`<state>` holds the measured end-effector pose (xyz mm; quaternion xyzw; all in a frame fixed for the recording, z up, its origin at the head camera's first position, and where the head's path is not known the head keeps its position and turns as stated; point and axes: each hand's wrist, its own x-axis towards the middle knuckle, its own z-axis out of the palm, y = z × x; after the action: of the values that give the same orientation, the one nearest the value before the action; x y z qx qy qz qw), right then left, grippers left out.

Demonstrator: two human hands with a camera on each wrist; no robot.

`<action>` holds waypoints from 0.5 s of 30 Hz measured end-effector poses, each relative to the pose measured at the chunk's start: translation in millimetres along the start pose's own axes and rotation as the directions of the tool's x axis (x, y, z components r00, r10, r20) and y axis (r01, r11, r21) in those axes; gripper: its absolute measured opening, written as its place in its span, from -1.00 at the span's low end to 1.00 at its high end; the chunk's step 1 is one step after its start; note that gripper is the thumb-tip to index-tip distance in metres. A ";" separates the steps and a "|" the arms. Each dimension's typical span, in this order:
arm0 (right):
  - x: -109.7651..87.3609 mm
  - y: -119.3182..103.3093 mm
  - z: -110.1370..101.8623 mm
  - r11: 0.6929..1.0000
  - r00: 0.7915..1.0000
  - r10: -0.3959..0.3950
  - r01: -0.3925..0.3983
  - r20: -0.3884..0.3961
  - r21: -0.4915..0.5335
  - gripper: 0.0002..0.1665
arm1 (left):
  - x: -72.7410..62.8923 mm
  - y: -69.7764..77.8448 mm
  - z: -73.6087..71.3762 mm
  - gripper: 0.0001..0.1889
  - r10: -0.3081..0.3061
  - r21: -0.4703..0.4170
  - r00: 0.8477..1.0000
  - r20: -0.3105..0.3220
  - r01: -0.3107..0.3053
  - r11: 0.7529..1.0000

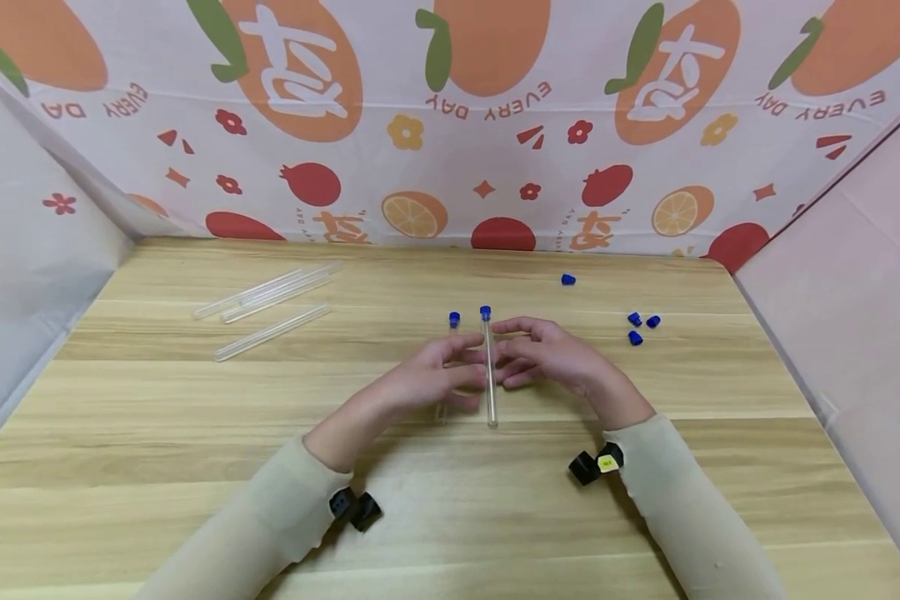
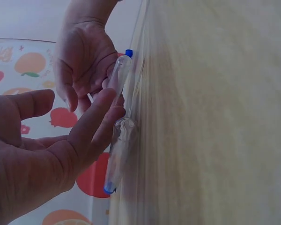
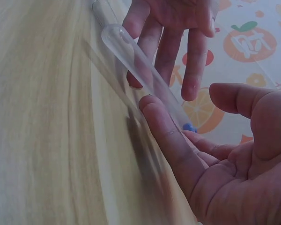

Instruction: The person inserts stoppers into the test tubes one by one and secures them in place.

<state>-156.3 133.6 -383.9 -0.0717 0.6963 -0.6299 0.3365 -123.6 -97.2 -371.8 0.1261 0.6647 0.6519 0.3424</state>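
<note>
Test tubes (image 1: 273,333), clear and with no caps seen on them, are laid aslant at the far left of the wooden table (image 1: 450,542), presumably so that they are kept apart from the capped ones. To the right of them, near the middle, a first capped tube (image 2: 117,157) is partly covered by the left hand (image 1: 446,375), its blue cap (image 1: 454,319) pointed to the far side. Nothing is gripped by this hand: its fingers are extended and its thumb is held away. Just to the right, a second capped tube (image 1: 491,367) is framed by the fingertips of both hands, also with its cap end far, seemingly so that the two are lined up side by side. Whether it is touched by the fingertips, or fully supported by the wood, cannot be told. On its right side the right hand (image 1: 551,357) is likewise released, its thumb lifted clear. Farther right, one loose cap (image 1: 567,280) is set alone near the far edge, and three other caps (image 1: 635,337) are clustered, probably to be within easy reach of that hand.
</note>
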 end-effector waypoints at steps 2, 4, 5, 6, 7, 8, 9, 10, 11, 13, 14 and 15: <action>0.8 1.4 -0.1 1.000 1.000 0.005 -0.005 -0.002 -0.006 -0.43 | 0.5 -0.7 0.0 -0.34 -0.004 -0.001 1.000 0.011 0.004 1.000; 1.1 2.5 0.5 1.000 1.000 0.010 -0.010 0.000 -0.009 -0.43 | 0.6 -1.6 -0.4 -0.35 -0.005 0.000 1.000 0.020 0.005 1.000; 1.0 2.9 0.8 1.000 1.000 0.011 -0.011 0.005 -0.011 -0.42 | 0.4 -1.8 -0.8 -0.35 -0.004 0.003 1.000 0.024 0.004 1.000; 1.1 3.4 1.3 1.000 1.000 0.014 -0.014 0.007 -0.011 -0.42 | 0.1 -2.0 -1.2 -0.36 -0.003 0.007 1.000 0.029 0.003 1.000; 1.1 3.9 1.7 1.000 1.000 0.018 -0.018 0.008 -0.010 -0.42 | -0.3 -2.1 -1.5 -0.36 -0.003 0.010 0.999 0.033 0.003 1.000; 1.1 4.4 2.1 1.000 1.000 0.022 -0.022 0.007 -0.011 -0.42 | -0.7 -2.2 -1.9 -0.37 -0.004 0.015 0.999 0.037 0.003 1.000; 1.1 4.9 2.5 1.000 1.000 0.026 -0.026 0.008 -0.011 -0.42 | -1.0 -2.2 -2.2 -0.37 -0.005 0.019 0.999 0.041 0.004 1.000; 1.0 5.4 2.8 0.999 1.000 0.029 -0.029 0.007 -0.013 -0.42 | -1.5 -2.2 -2.6 -0.38 -0.006 0.024 0.999 0.045 0.005 1.000; 0.9 5.8 3.0 0.999 1.000 0.031 -0.031 0.005 -0.015 -0.43 | -1.7 -2.2 -3.2 -0.38 -0.010 0.028 0.999 0.049 0.008 1.000; 0.9 6.3 3.5 0.999 0.999 0.034 -0.034 0.000 -0.019 -0.44 | -2.1 -2.3 -3.8 -0.39 -0.009 0.037 0.999 0.054 0.007 0.999; 0.8 6.6 3.6 0.999 0.999 0.033 -0.033 0.000 -0.022 -0.44 | -2.3 -2.1 -4.0 -0.39 -0.009 0.041 0.998 0.056 0.007 0.999; 0.6 6.6 3.8 0.999 0.999 0.032 -0.032 0.000 -0.025 -0.44 | -2.5 -2.1 -4.0 -0.39 -0.009 0.044 0.998 0.057 0.007 0.999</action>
<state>-152.6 131.4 -390.1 -0.0646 0.7050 -0.6158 0.3459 -123.7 -102.1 -373.3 0.1496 0.6693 0.6319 0.3611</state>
